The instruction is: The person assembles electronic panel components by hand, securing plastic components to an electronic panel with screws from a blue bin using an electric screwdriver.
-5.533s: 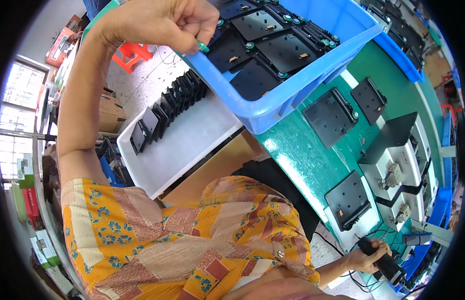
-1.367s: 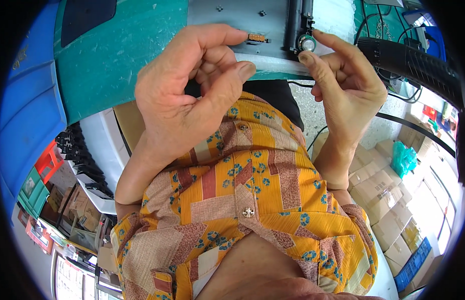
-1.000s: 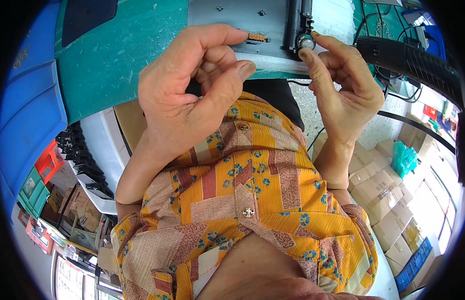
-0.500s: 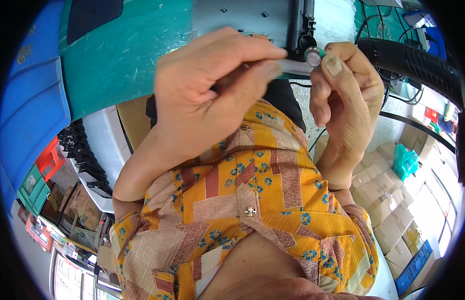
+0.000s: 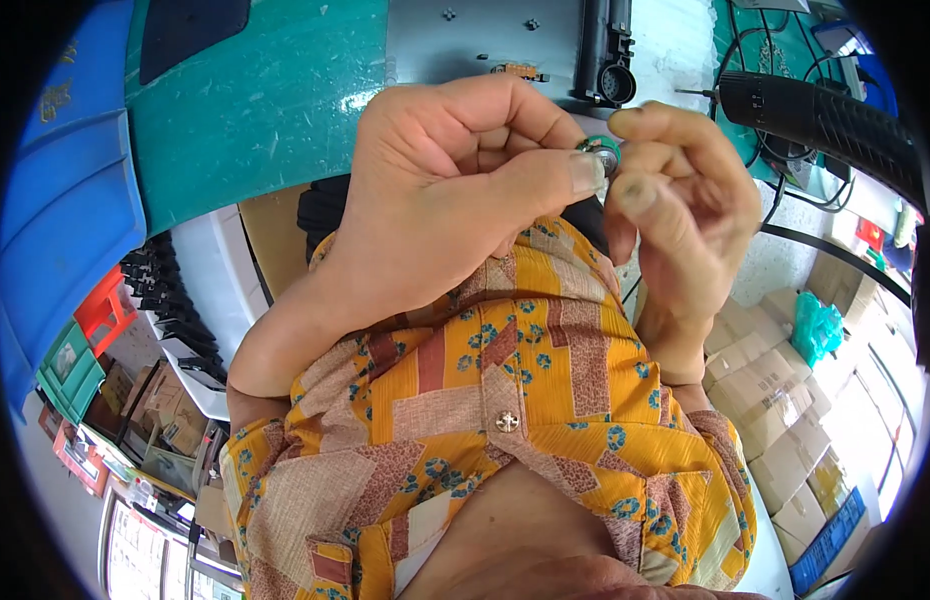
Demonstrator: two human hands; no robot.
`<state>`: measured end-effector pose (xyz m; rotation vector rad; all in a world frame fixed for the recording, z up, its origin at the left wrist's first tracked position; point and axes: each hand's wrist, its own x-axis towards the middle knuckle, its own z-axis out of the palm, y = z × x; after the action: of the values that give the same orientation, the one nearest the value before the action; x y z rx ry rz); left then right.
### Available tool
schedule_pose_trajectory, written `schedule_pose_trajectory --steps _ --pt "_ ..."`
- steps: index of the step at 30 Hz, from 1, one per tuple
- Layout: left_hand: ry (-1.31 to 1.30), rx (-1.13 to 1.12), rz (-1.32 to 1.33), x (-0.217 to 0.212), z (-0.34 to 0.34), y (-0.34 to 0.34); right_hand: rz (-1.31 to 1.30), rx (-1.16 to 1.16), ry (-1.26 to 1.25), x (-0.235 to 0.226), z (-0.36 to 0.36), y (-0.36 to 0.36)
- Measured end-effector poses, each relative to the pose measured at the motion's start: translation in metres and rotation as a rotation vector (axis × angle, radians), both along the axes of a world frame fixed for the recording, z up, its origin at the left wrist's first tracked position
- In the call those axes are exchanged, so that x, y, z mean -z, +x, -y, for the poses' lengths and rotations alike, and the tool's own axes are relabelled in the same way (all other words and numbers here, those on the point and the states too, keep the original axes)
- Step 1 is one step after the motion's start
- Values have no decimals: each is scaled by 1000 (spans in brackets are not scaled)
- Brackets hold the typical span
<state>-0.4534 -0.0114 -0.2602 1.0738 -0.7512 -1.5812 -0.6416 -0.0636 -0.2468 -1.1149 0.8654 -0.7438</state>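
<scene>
My left hand [image 5: 465, 185] pinches a small round part [image 5: 600, 155], dark and silvery with a green edge, between thumb and index finger. Close beside it on the right is my right hand [image 5: 685, 200], its thumb and index finger apart with nothing visible between them. Its curled lower fingers are partly hidden. Just beyond both hands lies a flat dark grey panel [image 5: 485, 50], with a small orange and black piece [image 5: 520, 72] at its near edge. A black plastic housing [image 5: 597, 50] with a round socket [image 5: 616, 84] stands along the panel's right side.
The green worktop [image 5: 255, 110] spreads to the left, next to blue bins [image 5: 70, 200]. A black power screwdriver [image 5: 785, 108] juts in from the right, among black cables [image 5: 760, 40]. White foam sheeting [image 5: 670, 50] lies beyond my right hand. Cardboard boxes [image 5: 770, 400] are stacked at lower right.
The small round part has passed from my right hand to my left and come slightly nearer. My left hand has moved right and closed on it; my right fingers have parted.
</scene>
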Motion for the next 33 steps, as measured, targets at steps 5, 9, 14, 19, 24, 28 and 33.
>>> schedule_pose_trajectory --steps 5,9,14,19,24,28,33 --pt "162 -38 -152 0 -2 -2 -382 -12 -766 0 -2 -2" --pt "175 -43 -173 -1 -2 -4 -483 -17 -883 -6 -6 0" --pt "171 -47 -183 1 -1 -4 -547 -10 -891 -11 -7 4" --pt "129 -29 -168 4 -2 -5 -632 -59 -1013 -10 -2 2" --pt "135 -126 -73 -4 -7 -10 -641 53 -937 -5 12 1" --pt "-121 -223 253 10 -23 -8 -625 24 -877 8 28 -9" --pt "-299 -380 441 16 -22 11 -557 52 -798 14 33 -7"
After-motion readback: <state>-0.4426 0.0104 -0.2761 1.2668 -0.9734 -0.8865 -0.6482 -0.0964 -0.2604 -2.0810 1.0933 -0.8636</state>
